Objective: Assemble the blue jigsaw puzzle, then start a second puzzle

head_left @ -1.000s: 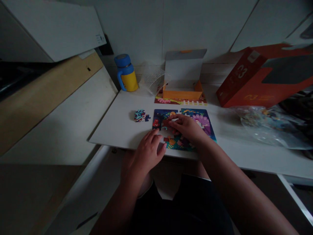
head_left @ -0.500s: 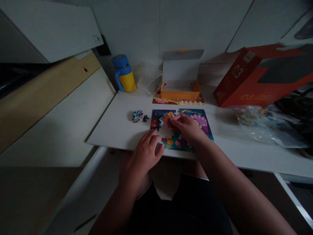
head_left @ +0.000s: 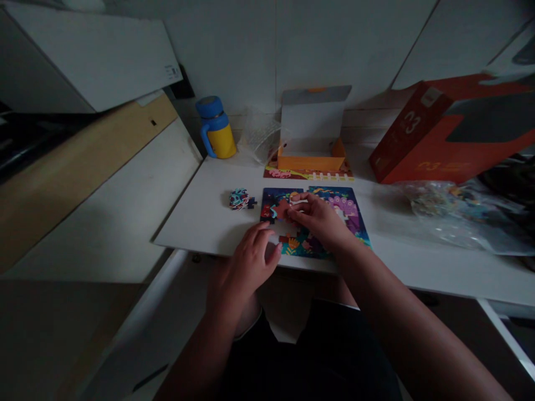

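A colourful jigsaw puzzle (head_left: 349,209), partly put together, lies on the white table (head_left: 209,214) in front of me. My right hand (head_left: 320,220) rests over its middle and pinches a reddish puzzle piece (head_left: 282,208) at its fingertips. My left hand (head_left: 251,262) lies at the table's near edge, just left of the puzzle, with its fingers loosely curled and nothing in them. A small heap of loose puzzle pieces (head_left: 240,199) sits to the left of the puzzle.
At the back stand a blue and yellow mug (head_left: 216,129), a clear plastic bag (head_left: 261,135) and an open orange box (head_left: 312,142) on a printed sheet. A large red box (head_left: 443,139) and a plastic bag of pieces (head_left: 455,214) lie to the right.
My right hand has lifted a reddish piece off the puzzle's middle and holds it over the upper left part. My left hand has stayed put.
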A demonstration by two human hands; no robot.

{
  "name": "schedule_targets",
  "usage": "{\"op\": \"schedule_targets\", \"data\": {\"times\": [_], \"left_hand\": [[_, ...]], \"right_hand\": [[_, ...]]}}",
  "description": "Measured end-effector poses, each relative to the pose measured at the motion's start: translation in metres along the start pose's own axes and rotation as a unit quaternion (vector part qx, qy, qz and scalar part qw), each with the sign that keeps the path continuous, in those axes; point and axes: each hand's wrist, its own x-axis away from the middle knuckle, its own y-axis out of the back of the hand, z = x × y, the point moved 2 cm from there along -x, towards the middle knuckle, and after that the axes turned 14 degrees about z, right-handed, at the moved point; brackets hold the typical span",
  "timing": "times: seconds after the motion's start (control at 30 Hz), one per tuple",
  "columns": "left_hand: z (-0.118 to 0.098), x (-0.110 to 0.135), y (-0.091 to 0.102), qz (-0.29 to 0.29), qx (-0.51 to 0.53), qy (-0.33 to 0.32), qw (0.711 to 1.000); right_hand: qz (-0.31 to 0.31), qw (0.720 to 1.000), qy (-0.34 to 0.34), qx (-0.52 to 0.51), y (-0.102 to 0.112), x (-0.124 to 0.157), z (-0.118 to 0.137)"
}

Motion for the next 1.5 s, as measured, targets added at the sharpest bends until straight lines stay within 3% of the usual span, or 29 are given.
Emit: {"op": "schedule_targets", "data": {"times": [0.2, 0.67, 0.77, 0.9, 1.0, 1.13, 1.27, 1.5], "left_hand": [[0.005, 0.000, 0.006, -0.035, 0.051, 0.010, 0.998], [0.012, -0.002, 0.016, -0.048, 0.131, 0.027, 0.990], [0.028, -0.006, 0.028, -0.102, 0.143, 0.043, 0.983], [0.068, -0.022, 0.052, -0.163, 0.066, 0.093, 0.980], [0.104, -0.041, 0.062, -0.153, 0.053, 0.124, 0.979], [0.141, -0.058, 0.059, -0.100, 0.124, 0.135, 0.978], [0.155, -0.060, 0.053, -0.087, 0.160, 0.136, 0.974], [0.157, -0.057, 0.051, -0.093, 0.179, 0.150, 0.968]], "right_hand": [[-0.004, 1.000, 0.011, 0.024, -0.001, 0.001, 0.003], [-0.019, 0.998, 0.059, 0.015, 0.001, -0.004, 0.003], [-0.068, 0.995, 0.073, -0.005, 0.004, -0.006, 0.003], [-0.132, 0.989, 0.065, -0.011, 0.009, -0.008, 0.004], [-0.163, 0.983, 0.082, -0.016, 0.012, -0.008, 0.004], [-0.215, 0.973, 0.074, -0.024, 0.018, -0.008, 0.000], [-0.230, 0.970, 0.065, -0.042, 0.021, -0.009, -0.004], [-0.199, 0.978, 0.055, -0.043, 0.018, -0.007, -0.004]]}}
